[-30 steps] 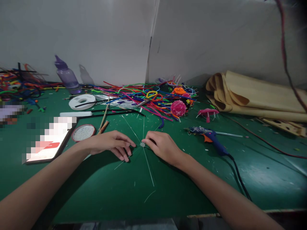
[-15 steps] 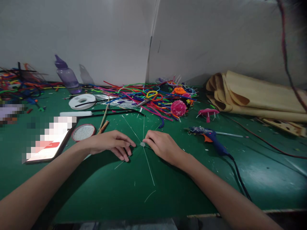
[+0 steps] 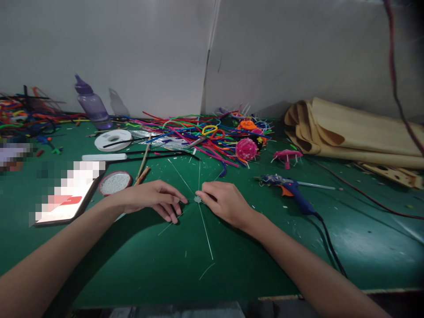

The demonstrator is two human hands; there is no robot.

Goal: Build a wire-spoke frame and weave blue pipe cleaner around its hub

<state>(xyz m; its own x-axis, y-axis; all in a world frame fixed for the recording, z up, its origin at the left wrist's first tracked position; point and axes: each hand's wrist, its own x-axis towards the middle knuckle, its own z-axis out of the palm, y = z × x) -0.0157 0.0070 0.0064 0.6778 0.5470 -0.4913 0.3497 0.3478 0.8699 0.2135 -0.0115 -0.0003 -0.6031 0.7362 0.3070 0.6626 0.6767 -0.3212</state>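
Right around the middle of the frame, a small clear blob (image 3: pixel 198 199) is sitting between the two hands on the green surface (image 3: pixel 159 278), with thin wires (image 3: pixel 206 229) spreading from it like spokes. The right hand (image 3: pixel 228 203) is lying nearer: it is curling in from the right of the frame, its forefinger touching the blob's upper edge, though whether thumb and finger are pinching anything I cannot tell. The left hand (image 3: pixel 155 198) is resting just to the left of the blob, its fingers loosely spread and bent, its forefinger pointing at the blob without reaching it. One wire is running under those fingers toward the lower left; whether they are pressing it I cannot tell. The blob itself is showing no clear long axis, but its plainest wire is slanting down toward the lower middle of the frame, nearly opposite the one pointing to the upper left, while another is running almost straight up.
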